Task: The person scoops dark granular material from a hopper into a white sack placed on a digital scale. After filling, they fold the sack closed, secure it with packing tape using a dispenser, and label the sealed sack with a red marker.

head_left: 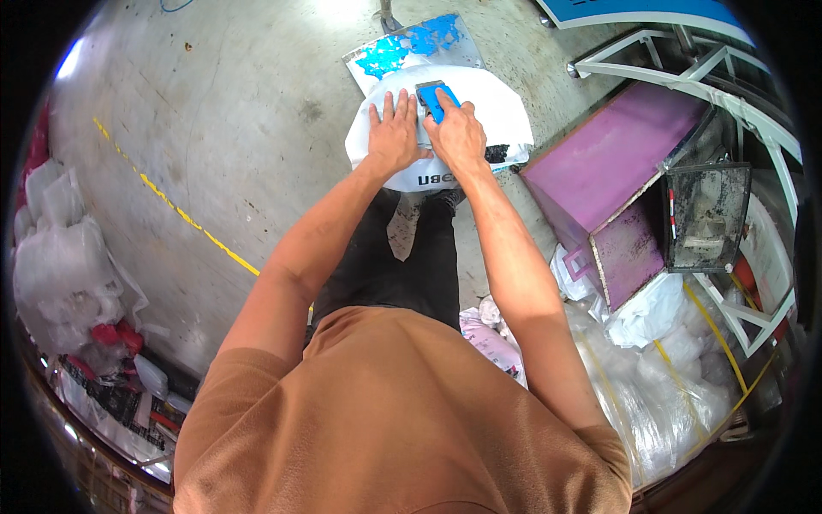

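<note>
We are bent over the concrete floor [214, 111], both arms stretched forward to a white sheet [488, 98] that lies flat on it just ahead of our feet. Our right hand [458, 133] has its fingers closed around a blue-handled scraper [437, 98], whose blade end points away from us and rests on the sheet. Our left hand [394, 133] holds nothing: its fingers are spread wide and pressed flat on the sheet just beside the tool, the two hands touching or nearly so.

To do this stroke well, we judge that the flat hand must pin the sheet firmly, since a loose sheet on smooth concrete would slide or wrinkle under the blade. We keep the blade low and at a shallow tilt, so that it rides along the surface and does not dig in or tear. We push away from the spread fingers, never toward them. Short, even strokes with pressure from the whole arm should serve better than one long shove.

Beyond the sheet lies a grey plate with blue patches [411, 47], touching its far edge; we cannot tell whether the sheet overlaps it. To our right stands a purple metal box [608, 163], close enough that our elbow needs watching.
</note>
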